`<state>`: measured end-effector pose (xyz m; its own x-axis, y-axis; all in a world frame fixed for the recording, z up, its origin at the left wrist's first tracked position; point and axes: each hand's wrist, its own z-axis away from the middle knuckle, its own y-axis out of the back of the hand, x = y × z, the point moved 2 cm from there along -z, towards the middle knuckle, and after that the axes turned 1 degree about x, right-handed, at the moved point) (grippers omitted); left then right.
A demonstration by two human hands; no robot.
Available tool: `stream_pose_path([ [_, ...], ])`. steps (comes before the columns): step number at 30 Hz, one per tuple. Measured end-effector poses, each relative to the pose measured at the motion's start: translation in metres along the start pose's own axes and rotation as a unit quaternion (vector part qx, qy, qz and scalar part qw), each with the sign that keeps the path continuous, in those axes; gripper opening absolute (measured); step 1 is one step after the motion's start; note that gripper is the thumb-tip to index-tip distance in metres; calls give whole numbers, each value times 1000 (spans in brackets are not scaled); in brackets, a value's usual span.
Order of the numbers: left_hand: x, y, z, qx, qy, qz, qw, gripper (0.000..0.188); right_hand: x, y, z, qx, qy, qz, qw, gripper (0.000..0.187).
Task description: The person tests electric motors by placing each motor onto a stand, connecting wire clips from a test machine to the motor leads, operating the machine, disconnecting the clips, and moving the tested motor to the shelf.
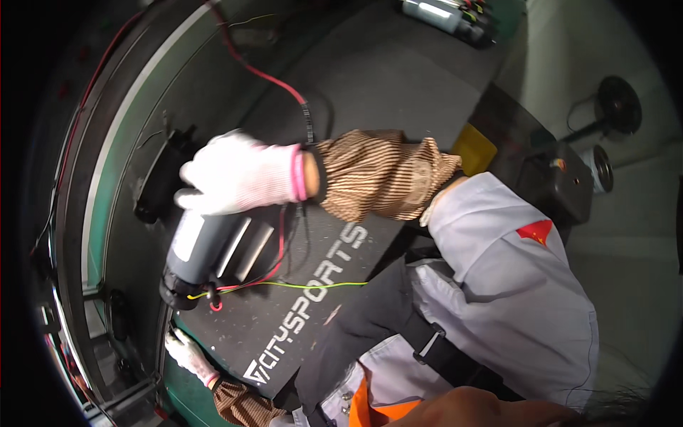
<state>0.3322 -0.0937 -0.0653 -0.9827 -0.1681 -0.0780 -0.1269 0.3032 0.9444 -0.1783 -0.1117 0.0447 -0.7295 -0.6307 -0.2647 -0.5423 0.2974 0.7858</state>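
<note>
My right hand (238, 174), in a white glove with a pink cuff, bends over the upper end of a grey electric motor (196, 245) and grips it. Motion smears the fingers, and the glove hides that end of the motor. Black end cap, metal fins and red and yellow-green wires (313, 285) show at its lower end. Left of the glove is a long black part (160, 178). Lower left, my gloved left hand (188, 356) lies with fingers stretched out by the edge of the black mat (284, 324), holding nothing I can see.
Another grey motor (434, 14) lies at the far end of the mat. A red cable (267, 77) hangs across from the upper left. Dark curved rails (92, 164) run along the left. On the right stand a dark box (565, 181) and a yellow piece (474, 149).
</note>
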Motion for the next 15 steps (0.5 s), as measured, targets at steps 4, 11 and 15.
stream_pose_path([
  [4,2,-2,-2,32,-3,14,999,44,5,-8,2,1,-7,14,1000,26],
  [11,52,53,31,177,36,386,905,36,-5,-15,-1,52,-41,-50,997,38],
  [15,176,146,96,93,-74,491,863,52,-73,16,16,17,115,-231,966,41],
])
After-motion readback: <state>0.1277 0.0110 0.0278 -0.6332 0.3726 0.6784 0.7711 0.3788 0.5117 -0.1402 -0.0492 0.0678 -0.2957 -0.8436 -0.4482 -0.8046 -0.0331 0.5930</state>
